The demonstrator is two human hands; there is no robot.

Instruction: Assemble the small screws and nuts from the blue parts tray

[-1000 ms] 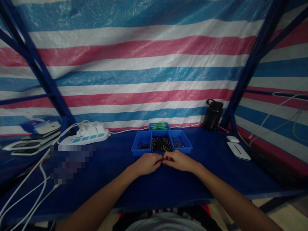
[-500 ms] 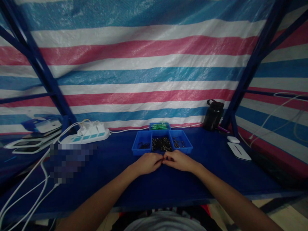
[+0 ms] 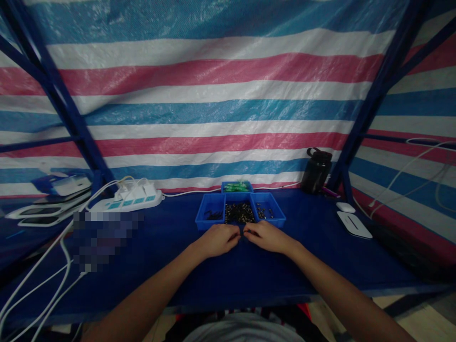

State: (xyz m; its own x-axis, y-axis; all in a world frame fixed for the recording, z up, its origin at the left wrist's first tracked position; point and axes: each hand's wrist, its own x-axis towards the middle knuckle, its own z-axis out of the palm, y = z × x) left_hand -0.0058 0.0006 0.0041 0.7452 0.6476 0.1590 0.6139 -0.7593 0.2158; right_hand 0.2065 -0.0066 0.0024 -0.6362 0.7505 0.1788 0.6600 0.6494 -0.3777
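Observation:
My left hand [image 3: 221,239] and my right hand [image 3: 266,236] are held just in front of the blue bins, a small gap between their fingertips. Both have curled, pinched fingers; whatever lies in them is too small or hidden to name. Directly beyond, the middle bin holds a pile of small black and brass-coloured parts [image 3: 240,212]. In the left bin [image 3: 202,222] lie several thin black pieces [image 3: 213,215]. A few small metallic parts [image 3: 261,212] sit in the right bin [image 3: 280,222]. Green pieces [image 3: 236,186] fill the bin behind.
A white power strip [image 3: 133,204] with plugs and cables stands at the left, near stacked white-framed devices [image 3: 42,216]. At the right are a black bottle [image 3: 315,171], a white case [image 3: 345,207] and a flat white box [image 3: 354,224]. Blue metal posts flank the table [image 3: 242,280].
My fingertips, touching or nearly so before, have drawn slightly apart, with the right hand shifting a little to the right. The bins and their contents look the same.

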